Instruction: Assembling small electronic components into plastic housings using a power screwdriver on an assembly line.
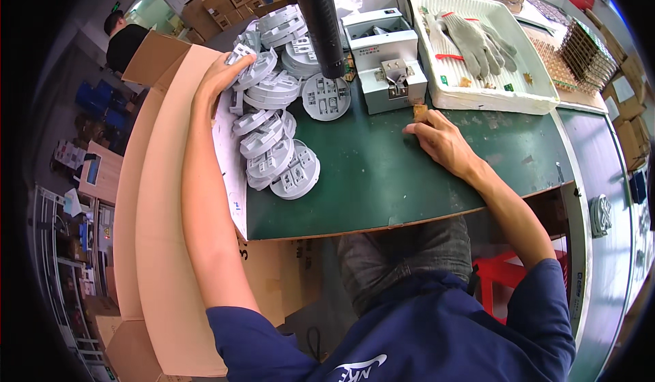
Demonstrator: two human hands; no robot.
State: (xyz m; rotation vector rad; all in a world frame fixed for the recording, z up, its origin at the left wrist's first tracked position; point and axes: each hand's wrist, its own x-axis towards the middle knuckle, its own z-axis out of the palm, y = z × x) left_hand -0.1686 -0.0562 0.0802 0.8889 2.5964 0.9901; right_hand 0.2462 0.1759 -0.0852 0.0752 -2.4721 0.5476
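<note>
My left hand (pixel 217 76) is closed at the edge of a grey plastic disc-shaped part (pixel 240 55) on the upper left of a heap. Stacked, leaning round grey housings (pixel 271 90) fill the table's left side, and one housing (pixel 326 97) lies flat under a black cylindrical tool (pixel 315 24). On the right, my right hand (pixel 443 142) has its fingers bent together at a small brass-coloured piece (pixel 419 112). That piece is just in front of a grey-white metal fixture (pixel 385 61) with a small block on its face.
A white foam tray (pixel 491 101) at the back right holds grey work gloves (pixel 471 44) and small brass bits. An open cardboard box (pixel 167 211) runs along the left beside the green tabletop (pixel 361 177). Slotted racks (pixel 588 51) stand far right; a person (pixel 126 41) is at the far left.
</note>
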